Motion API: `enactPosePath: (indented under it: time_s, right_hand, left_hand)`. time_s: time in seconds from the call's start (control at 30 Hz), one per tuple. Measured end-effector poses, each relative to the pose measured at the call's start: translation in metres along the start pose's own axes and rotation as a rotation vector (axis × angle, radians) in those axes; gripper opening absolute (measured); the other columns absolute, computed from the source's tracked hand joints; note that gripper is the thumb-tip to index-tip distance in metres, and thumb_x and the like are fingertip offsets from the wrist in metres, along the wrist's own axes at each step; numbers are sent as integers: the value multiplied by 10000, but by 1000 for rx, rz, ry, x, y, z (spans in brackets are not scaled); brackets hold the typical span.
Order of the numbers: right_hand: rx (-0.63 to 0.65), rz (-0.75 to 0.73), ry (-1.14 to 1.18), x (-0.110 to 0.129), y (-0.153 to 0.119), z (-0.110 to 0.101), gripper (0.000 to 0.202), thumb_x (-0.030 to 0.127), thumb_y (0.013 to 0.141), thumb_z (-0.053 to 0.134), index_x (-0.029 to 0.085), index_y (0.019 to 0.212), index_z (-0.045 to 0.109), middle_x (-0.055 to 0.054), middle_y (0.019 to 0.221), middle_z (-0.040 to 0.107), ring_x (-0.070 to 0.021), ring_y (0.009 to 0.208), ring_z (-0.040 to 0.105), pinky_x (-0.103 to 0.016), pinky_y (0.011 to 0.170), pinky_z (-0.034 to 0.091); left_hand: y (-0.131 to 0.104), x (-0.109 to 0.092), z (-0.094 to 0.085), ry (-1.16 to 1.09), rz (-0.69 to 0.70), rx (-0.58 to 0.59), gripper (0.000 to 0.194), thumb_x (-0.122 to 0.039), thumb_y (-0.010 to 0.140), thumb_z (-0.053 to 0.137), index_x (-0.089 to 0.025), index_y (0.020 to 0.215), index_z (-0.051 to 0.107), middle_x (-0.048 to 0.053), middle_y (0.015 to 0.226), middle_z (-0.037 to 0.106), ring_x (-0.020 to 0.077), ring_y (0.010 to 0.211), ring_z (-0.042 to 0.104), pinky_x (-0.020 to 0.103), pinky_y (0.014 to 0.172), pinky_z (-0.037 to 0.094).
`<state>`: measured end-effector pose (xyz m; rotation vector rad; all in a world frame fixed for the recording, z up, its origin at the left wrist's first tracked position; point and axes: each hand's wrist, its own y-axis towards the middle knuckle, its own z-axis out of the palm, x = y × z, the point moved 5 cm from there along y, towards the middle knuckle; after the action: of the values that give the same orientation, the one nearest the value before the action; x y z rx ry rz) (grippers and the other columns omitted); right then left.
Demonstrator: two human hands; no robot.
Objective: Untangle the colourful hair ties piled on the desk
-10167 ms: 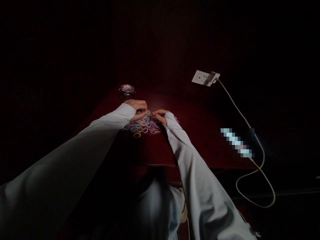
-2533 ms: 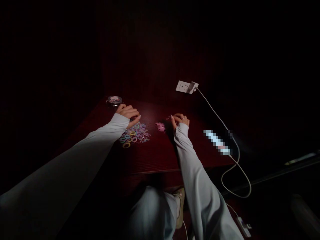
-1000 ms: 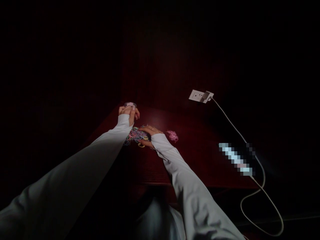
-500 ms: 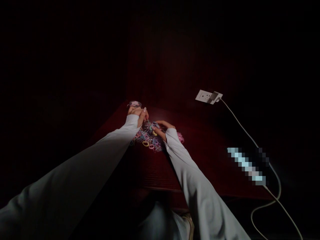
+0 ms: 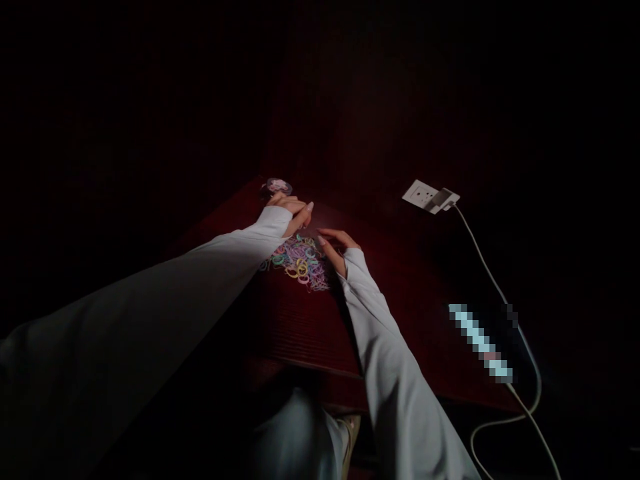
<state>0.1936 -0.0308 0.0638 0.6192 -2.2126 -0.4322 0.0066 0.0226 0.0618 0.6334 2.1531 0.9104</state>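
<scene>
A loose pile of colourful elastic hair ties, mostly purple, pink, yellow and teal, lies on the dark red table. Just beyond its far edge, my left hand has its fingers curled and close to the thumb; whatever may be between them is hidden. My right hand rests at the pile's right side, thumb and forefinger spread apart with nothing visible in them. Behind my left hand sits a pinkish bundle with a dark rim, partly covered by the hand.
The wooden table ends close to my lap. To the right is a white wall socket with a plugged-in charger. Its pale cable runs down past a blurred-out bright object. Surroundings are very dark.
My right hand has let go of a clump of hair ties, which now lies in the pile. Its thumb and forefinger have come free. The whole view has shifted slightly.
</scene>
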Motion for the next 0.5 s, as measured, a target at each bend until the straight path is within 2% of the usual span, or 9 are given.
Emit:
enactPosePath:
  time_s: [0.07,0.13,0.23,0.3,0.37,0.5]
  right_hand:
    - [71,25,-31,-5,-3,1,334,484,968,721,285,1220,811,-76,1236,802,-239,1105,743,-401,995,597]
    - [171,67,-36,-14,-8,6,386,485,938,762,293,1273,789,-61,1235,800,-232,1107,740,-399,1012,585]
    - [276,74,-68,-23,-13,11,482,421,827,867,274,1279,790,-59,1241,787,-235,1124,725,-395,1037,556]
    - [306,40,-92,-23,-14,12,484,359,780,885,258,1246,807,-63,1233,780,-238,1117,714,-389,1033,543]
    - [317,25,-73,-21,-13,10,422,329,794,852,254,1209,819,-52,1155,791,-227,1050,716,-376,989,550]
    - [280,69,78,-18,-7,8,313,345,815,823,224,1103,832,-30,964,795,-190,877,709,-330,856,569]
  left_hand:
    - [-3,3,14,-37,12,132,448,-393,1075,454,-238,736,701,27,740,708,227,842,651,428,924,450]
    - [-10,3,27,-111,83,328,304,-386,1034,524,-233,906,753,32,909,751,215,920,653,363,898,469]
    - [-21,1,32,-209,168,546,279,-401,1021,552,-230,1062,769,38,1033,762,198,984,643,300,924,473]
    - [-23,2,28,-242,160,595,301,-432,1020,559,-237,1073,781,31,1056,770,190,990,646,289,954,465]
    - [-24,4,24,-265,147,607,315,-484,997,601,-248,1063,798,15,1059,776,180,986,658,283,970,459]
    - [-29,8,21,-298,98,596,378,-592,912,697,-264,1051,822,-12,1023,773,172,970,685,255,900,469]
